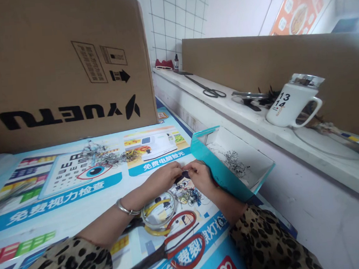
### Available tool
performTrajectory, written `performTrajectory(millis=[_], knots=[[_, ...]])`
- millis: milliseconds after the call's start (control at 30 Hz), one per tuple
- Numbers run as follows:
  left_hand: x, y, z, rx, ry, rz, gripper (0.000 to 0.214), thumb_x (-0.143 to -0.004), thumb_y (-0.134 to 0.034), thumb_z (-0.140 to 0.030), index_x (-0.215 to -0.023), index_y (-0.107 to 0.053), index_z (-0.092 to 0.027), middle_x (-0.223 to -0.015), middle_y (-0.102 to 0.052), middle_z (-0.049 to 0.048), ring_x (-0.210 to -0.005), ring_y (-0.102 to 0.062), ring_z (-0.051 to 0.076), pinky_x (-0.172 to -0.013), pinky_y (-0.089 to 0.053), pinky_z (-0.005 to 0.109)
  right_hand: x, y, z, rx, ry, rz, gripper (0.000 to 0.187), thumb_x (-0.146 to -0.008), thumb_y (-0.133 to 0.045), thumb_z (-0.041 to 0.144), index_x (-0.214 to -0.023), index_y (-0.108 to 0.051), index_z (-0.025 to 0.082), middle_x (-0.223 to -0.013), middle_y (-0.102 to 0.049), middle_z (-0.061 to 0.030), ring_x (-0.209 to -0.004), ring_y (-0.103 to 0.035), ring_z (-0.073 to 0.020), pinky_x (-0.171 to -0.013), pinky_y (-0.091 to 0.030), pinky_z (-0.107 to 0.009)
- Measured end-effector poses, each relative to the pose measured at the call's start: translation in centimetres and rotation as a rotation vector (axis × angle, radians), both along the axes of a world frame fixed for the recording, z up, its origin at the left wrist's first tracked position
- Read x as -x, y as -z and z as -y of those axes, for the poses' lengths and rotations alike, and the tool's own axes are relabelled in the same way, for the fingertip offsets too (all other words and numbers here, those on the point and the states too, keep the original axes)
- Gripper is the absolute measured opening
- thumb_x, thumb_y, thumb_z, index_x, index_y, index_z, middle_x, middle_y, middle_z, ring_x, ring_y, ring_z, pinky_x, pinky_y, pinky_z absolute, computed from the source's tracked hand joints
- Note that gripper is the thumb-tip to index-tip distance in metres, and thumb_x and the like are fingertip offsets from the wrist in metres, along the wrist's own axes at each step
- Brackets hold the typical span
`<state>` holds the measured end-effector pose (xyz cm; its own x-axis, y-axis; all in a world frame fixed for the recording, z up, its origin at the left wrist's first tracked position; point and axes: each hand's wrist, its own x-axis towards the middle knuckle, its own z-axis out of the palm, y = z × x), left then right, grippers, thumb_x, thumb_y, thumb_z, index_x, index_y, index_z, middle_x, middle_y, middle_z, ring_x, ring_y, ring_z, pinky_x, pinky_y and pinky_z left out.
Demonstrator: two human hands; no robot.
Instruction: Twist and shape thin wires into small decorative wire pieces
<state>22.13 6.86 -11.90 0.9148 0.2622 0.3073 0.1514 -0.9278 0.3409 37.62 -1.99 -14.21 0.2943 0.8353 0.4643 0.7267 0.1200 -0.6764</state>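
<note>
My left hand (166, 177) and my right hand (199, 175) meet fingertip to fingertip over the printed table cover (78, 192), both pinched on a tiny wire piece (182, 167) too small to name. A silver bangle (126, 208) rings my left wrist. Just below my hands lies a small heap of wire pieces (189, 196). A clear round container (159, 212) sits by my left forearm. Red-handled scissors (176, 246) lie closer to me.
A teal-edged white box (222, 170) with wire bits inside stands right of my hands. A large cardboard box (59, 65) blocks the back left. More wire pieces (106, 157) lie before it. The raised ledge holds a white mug (288, 101) and black scissors (208, 90).
</note>
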Motion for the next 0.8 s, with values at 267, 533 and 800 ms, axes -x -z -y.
performTrajectory(millis=[267,533,800], knots=[[-0.15,0.41,-0.16,-0.009,-0.014,-0.014,0.017,-0.084,-0.046,-0.011,-0.083,-0.061,-0.018,-0.091,-0.057,0.0051,-0.085,-0.054,0.016,-0.074,-0.044,0.026,0.01,0.12,-0.03,-0.013,0.006,0.006,0.027,-0.071,-0.049,0.004,-0.079,-0.067,0.021,-0.081,-0.065,-0.0014,-0.086,-0.057,-0.0175,-0.084,-0.044,-0.030],[-0.02,0.23,-0.32,0.026,0.007,-0.012,0.018,-0.080,-0.046,-0.007,-0.080,-0.061,-0.017,-0.092,-0.057,0.0047,-0.085,-0.053,0.016,-0.074,-0.043,0.025,0.05,-0.14,0.06,-0.015,-0.003,0.008,0.026,-0.072,-0.048,0.004,-0.078,-0.068,0.021,-0.080,-0.065,-0.0014,-0.086,-0.057,-0.0174,-0.083,-0.044,-0.030],[0.05,0.44,-0.59,0.050,0.014,0.013,0.018,-0.082,-0.045,-0.009,-0.077,-0.060,-0.017,-0.090,-0.057,0.0046,-0.083,-0.053,0.016,-0.073,-0.043,0.026,0.08,-0.13,0.07,-0.021,-0.007,0.007,0.027,-0.071,-0.048,0.003,-0.077,-0.067,0.021,-0.080,-0.065,-0.0009,-0.085,-0.056,-0.0168,-0.085,-0.043,-0.030]])
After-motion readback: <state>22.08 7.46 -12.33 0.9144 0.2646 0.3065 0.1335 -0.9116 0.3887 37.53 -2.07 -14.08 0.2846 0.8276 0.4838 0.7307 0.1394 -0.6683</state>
